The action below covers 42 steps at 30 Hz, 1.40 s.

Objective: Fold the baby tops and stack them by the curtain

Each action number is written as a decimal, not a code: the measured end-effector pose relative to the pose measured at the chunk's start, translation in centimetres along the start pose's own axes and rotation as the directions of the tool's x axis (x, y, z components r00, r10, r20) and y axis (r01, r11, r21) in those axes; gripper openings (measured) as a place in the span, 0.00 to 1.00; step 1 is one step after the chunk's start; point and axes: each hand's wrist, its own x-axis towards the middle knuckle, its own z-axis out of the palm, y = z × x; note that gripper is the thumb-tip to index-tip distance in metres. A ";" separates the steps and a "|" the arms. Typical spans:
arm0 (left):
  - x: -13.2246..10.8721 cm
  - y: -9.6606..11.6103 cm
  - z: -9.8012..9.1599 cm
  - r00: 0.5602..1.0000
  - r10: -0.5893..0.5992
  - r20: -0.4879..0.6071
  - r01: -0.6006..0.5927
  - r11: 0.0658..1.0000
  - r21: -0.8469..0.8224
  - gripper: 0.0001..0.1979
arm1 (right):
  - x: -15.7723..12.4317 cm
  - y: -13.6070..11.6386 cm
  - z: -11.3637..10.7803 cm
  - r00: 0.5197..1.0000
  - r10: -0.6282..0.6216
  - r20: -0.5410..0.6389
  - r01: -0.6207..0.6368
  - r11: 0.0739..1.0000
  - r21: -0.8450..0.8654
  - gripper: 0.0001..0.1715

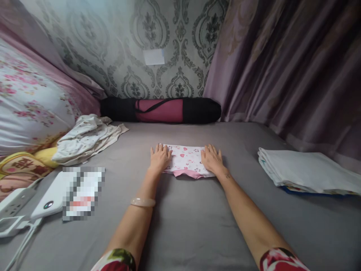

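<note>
A small folded white garment [186,158] with a pink print and a pink neckband lies flat in the middle of the grey bed sheet [191,218]. Its pink trim faces me. My left hand [160,157] rests palm down on the garment's left end, fingers stretched forward and slightly spread. On the right end lies my right hand [212,159], also palm down with the fingers extended. Neither hand grips the cloth. A pale bangle [143,202] circles my left wrist.
At right lies a stack of folded white cloth [307,167]. A crumpled printed cloth [87,137], a white power bank [55,195] and a power strip [17,203] with cables are at left. A black and maroon rolled bag [159,111] lies along the wall.
</note>
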 end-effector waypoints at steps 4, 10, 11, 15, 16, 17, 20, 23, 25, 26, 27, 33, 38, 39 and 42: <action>0.0 0.7 -0.1 0.999 0.025 -0.023 -0.025 1.000 0.002 0.26 | -0.1 -0.7 0.3 0.999 -0.037 -0.012 0.037 0.999 -0.017 0.32; -0.1 1.1 0.1 1.000 0.022 0.001 -0.022 1.000 0.003 0.26 | -0.3 -1.6 0.3 0.999 -0.030 -0.040 0.029 0.999 -0.017 0.32; -0.1 1.3 0.1 0.999 0.026 -0.032 -0.026 1.000 0.010 0.26 | -0.3 -1.7 0.2 0.998 -0.040 -0.058 0.039 0.999 -0.014 0.31; -0.3 2.1 0.2 0.996 0.084 0.014 -0.084 0.996 0.005 0.25 | -0.5 -2.0 0.2 0.997 -0.080 -0.004 0.080 0.997 -0.014 0.30; -0.4 2.3 0.2 0.995 0.090 0.034 -0.090 0.996 -0.005 0.26 | -0.6 -2.1 0.2 0.997 -0.078 0.007 0.078 0.997 -0.015 0.30; -0.5 2.5 0.3 0.995 0.091 0.036 -0.091 0.996 -0.014 0.26 | -0.6 -2.2 0.1 0.997 -0.073 0.001 0.073 0.997 -0.015 0.30; -0.5 3.0 0.5 0.995 0.096 -0.040 -0.097 0.995 -0.024 0.27 | -0.6 -2.6 0.0 0.995 -0.072 -0.065 0.072 0.997 -0.012 0.31; -0.6 3.5 0.8 0.991 0.134 -0.009 -0.134 0.990 -0.032 0.26 | -0.7 -3.1 0.0 0.995 -0.093 -0.021 0.093 0.996 -0.008 0.30; -0.6 3.7 0.9 0.987 0.155 0.040 -0.153 0.987 -0.047 0.26 | -0.8 -3.4 0.0 0.995 -0.091 0.033 0.091 0.996 -0.003 0.30; -0.7 3.8 0.9 0.986 0.158 0.048 -0.156 0.986 -0.052 0.26 | -0.8 -3.5 0.0 0.995 -0.088 0.035 0.088 0.996 -0.002 0.30; -0.7 4.0 0.8 0.987 0.157 0.041 -0.155 0.986 -0.055 0.26 | -0.8 -3.6 0.0 0.996 -0.087 0.015 0.088 0.996 -0.001 0.30; -1.1 5.1 0.6 0.973 0.229 0.007 -0.228 0.970 -0.089 0.26 | -1.0 -4.5 0.2 0.993 -0.118 -0.007 0.118 0.993 0.013 0.30; -1.1 5.4 0.9 0.961 0.275 0.007 -0.272 0.952 -0.142 0.21 | -1.2 -4.9 0.7 0.989 -0.141 -0.032 0.142 0.989 0.035 0.30; -1.0 5.3 0.9 0.964 0.267 -0.014 -0.266 0.952 -0.154 0.20 | -1.2 -4.9 0.8 0.988 -0.151 -0.035 0.153 0.988 0.038 0.31; -0.7 4.9 0.8 0.967 0.255 -0.004 -0.251 0.948 -0.197 0.18 | -1.3 -5.2 0.7 0.983 -0.181 0.033 0.179 0.983 0.043 0.31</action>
